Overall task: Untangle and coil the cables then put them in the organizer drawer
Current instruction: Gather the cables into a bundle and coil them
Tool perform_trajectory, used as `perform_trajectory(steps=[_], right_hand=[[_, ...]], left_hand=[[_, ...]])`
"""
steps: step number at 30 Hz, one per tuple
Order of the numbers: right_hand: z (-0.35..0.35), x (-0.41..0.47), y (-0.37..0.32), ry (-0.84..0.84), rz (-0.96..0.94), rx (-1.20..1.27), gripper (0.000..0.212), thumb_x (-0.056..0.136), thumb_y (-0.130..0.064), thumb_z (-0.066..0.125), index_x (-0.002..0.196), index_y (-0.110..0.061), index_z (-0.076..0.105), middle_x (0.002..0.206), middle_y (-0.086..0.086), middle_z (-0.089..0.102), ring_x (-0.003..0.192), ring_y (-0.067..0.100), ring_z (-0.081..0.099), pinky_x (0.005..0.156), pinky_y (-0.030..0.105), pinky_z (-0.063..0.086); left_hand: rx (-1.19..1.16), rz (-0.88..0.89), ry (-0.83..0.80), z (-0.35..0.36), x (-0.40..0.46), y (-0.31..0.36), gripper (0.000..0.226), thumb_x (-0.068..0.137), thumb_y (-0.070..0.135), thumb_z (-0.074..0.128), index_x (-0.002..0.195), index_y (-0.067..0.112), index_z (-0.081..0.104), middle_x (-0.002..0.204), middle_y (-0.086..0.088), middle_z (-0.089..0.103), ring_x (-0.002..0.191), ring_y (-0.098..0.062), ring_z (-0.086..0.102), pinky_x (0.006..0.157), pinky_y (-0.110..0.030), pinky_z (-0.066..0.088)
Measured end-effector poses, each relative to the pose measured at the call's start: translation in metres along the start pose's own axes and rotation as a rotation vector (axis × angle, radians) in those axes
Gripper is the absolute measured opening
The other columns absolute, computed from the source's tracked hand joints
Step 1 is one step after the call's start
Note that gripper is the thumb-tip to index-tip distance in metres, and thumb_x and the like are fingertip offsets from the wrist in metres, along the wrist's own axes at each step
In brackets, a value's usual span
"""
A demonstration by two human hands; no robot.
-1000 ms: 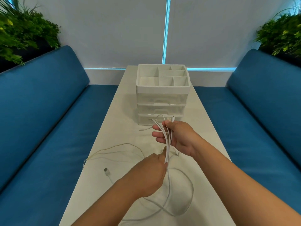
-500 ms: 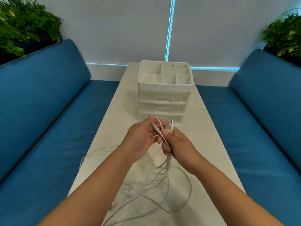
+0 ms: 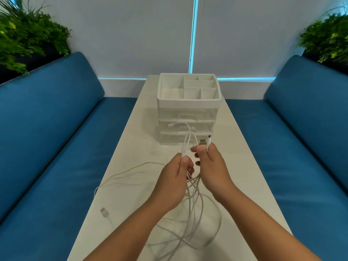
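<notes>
1. A tangle of white cables (image 3: pixel 190 210) is held above a long white table (image 3: pixel 131 144), with loops trailing onto the tabletop below.
2. Several strands are pinched by the left hand (image 3: pixel 174 182), thumb pressed on top.
3. Two plug ends are gripped in the closed right hand (image 3: pixel 211 166); one appears to be a USB connector (image 3: pixel 202 142).
4. A white organizer (image 3: pixel 188 110) with three closed drawers stands just beyond the hands.
5. Another plug (image 3: pixel 104 212) lies on the table, left.

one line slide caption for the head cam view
Both hands, left and right, hold tangled white cables above the table, facing the closed drawer organizer.
</notes>
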State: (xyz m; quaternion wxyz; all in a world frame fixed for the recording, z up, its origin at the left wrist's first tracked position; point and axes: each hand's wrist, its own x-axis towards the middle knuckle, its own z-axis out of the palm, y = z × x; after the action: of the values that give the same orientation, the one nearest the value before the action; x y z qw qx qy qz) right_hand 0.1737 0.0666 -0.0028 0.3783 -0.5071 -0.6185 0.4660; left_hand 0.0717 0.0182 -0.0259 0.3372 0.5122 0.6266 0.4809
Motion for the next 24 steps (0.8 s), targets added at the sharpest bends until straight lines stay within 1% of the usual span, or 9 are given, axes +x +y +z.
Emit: perform_trajectory(steps=[2,5,8,10,12,15,18,21,24], right_hand=[[-0.002,0.003,-0.008,-0.084,0.069,0.180,0.028,0.105,-0.027,0.031,0.110,-0.014,0.055,0.108,-0.007,0.067,0.103,0.009,0.060,0.079,0.021,0.046],[-0.005,0.005,-0.015,-0.153,0.082,0.342,0.029,0.106,-0.025,0.030,0.112,-0.009,0.053,0.102,-0.004,0.075,0.101,0.008,0.066,0.085,0.019,0.048],[-0.008,0.007,-0.016,-0.174,0.126,0.428,0.029,0.105,-0.025,0.032,0.112,-0.011,0.057,0.103,-0.001,0.074,0.100,0.017,0.068,0.089,0.029,0.051],[-0.009,0.006,-0.017,-0.212,0.151,0.418,0.029,0.105,-0.029,0.033,0.106,-0.016,0.059,0.108,-0.003,0.072,0.104,0.022,0.067,0.093,0.039,0.051],[-0.010,0.004,-0.016,-0.254,0.137,0.287,0.031,0.105,-0.033,0.032,0.108,-0.018,0.059,0.108,-0.010,0.071,0.105,0.020,0.065,0.092,0.039,0.050],[-0.010,0.002,-0.014,-0.283,0.123,0.159,0.030,0.104,-0.036,0.032,0.118,-0.020,0.053,0.108,-0.018,0.069,0.105,0.020,0.063,0.085,0.039,0.051],[-0.011,0.001,-0.014,-0.269,0.138,0.111,0.027,0.104,-0.034,0.033,0.119,-0.022,0.052,0.112,-0.020,0.067,0.105,0.023,0.060,0.083,0.037,0.050],[-0.011,0.003,-0.016,-0.231,0.192,0.196,0.024,0.104,-0.028,0.035,0.116,-0.016,0.051,0.110,-0.008,0.068,0.104,0.024,0.061,0.078,0.033,0.054],[-0.008,0.008,-0.019,-0.152,0.229,0.315,0.019,0.104,-0.023,0.036,0.101,-0.014,0.053,0.096,0.002,0.064,0.083,0.018,0.057,0.059,0.026,0.048]], left_hand=[[-0.009,0.008,-0.075,0.006,-0.007,-0.002,0.037,0.107,0.030,0.032,0.083,0.013,0.056,0.071,0.005,0.059,0.064,-0.004,0.053,0.066,-0.021,0.045],[0.019,0.046,-0.100,0.010,-0.014,-0.008,0.037,0.107,0.029,0.032,0.079,0.015,0.053,0.065,0.006,0.055,0.059,-0.005,0.048,0.061,-0.024,0.042],[0.078,0.059,-0.135,0.012,-0.016,-0.016,0.034,0.106,0.027,0.032,0.084,0.015,0.054,0.068,0.006,0.058,0.060,-0.006,0.049,0.064,-0.028,0.044],[0.139,0.061,-0.137,0.013,-0.019,-0.020,0.031,0.106,0.027,0.033,0.087,0.017,0.055,0.071,0.005,0.060,0.058,-0.003,0.049,0.060,-0.020,0.040],[0.204,0.067,-0.110,0.015,-0.021,-0.024,0.029,0.106,0.029,0.032,0.087,0.024,0.053,0.074,0.004,0.062,0.057,-0.003,0.049,0.056,-0.016,0.036],[0.329,0.084,-0.101,0.018,-0.025,-0.025,0.026,0.105,0.032,0.030,0.089,0.029,0.050,0.081,0.005,0.062,0.067,-0.006,0.054,0.061,-0.020,0.040],[0.444,0.104,-0.085,0.021,-0.028,-0.024,0.022,0.106,0.030,0.027,0.096,0.027,0.047,0.089,0.003,0.061,0.079,-0.014,0.057,0.070,-0.028,0.045],[0.521,0.128,-0.090,0.022,-0.030,-0.020,0.024,0.106,0.030,0.028,0.105,0.022,0.051,0.093,0.000,0.062,0.083,-0.017,0.059,0.073,-0.031,0.047],[0.503,0.177,-0.097,0.023,-0.031,-0.014,0.024,0.106,0.032,0.032,0.092,0.021,0.048,0.089,-0.002,0.062,0.081,-0.020,0.058,0.073,-0.033,0.046]])
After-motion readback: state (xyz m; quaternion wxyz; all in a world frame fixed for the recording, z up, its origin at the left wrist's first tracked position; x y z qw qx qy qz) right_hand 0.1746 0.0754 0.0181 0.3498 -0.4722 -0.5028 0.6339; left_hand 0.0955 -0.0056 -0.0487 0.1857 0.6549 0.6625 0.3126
